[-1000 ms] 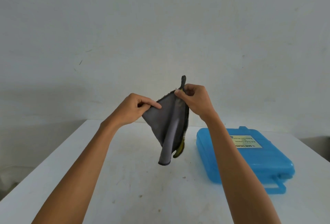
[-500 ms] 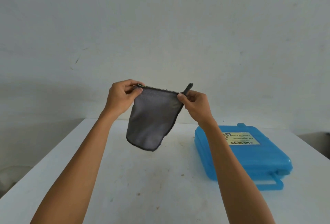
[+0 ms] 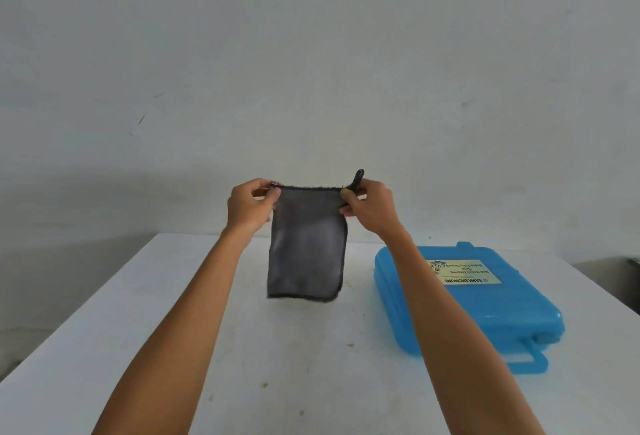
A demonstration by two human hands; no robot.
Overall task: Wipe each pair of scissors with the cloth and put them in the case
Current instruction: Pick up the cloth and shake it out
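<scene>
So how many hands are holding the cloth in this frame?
2. The left hand pinches the top left corner of the cloth; the right hand pinches the top right corner, by its loop. Both are fully in view.

The cloth, bunched and twisted a second ago, now hangs flat, its top edge stretched level between the left hand and right hand.
</scene>
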